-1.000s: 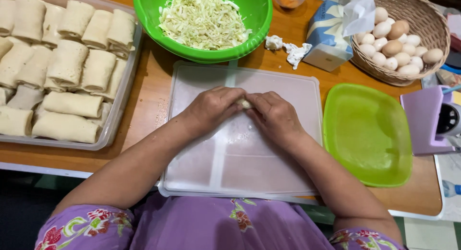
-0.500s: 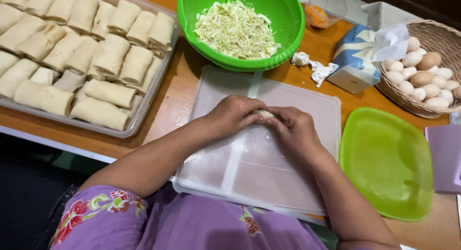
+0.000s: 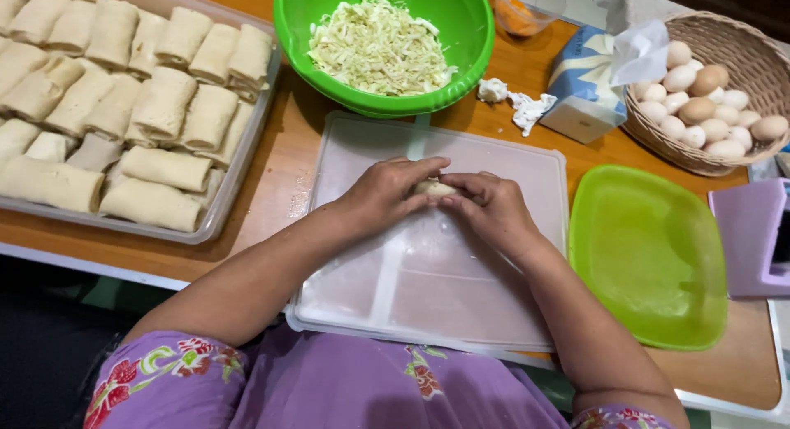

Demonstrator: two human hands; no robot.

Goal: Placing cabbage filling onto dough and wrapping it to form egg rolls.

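A small pale roll of dough lies pinched between the person's two hands, mostly hidden, with only its top showing between the fingertips. The left hand curls over its near end and the right hand closes on the other end, both narrowly cupped around it and pressing it down onto the clear plastic lid that serves as a work surface.

Just beyond the hands sits a green bowl holding plenty of shredded cabbage, so filling remains. Far off to the left of the left hand, a clear tray is packed with many finished rolls in rows, with little bare space visible. To the right of the right hand lies an empty green lid, and further beyond it a wicker basket of eggs and a tissue box.

Judging by this, most of the batch looks done; the roll in hand appears near its final tuck and has not yet joined the tray.
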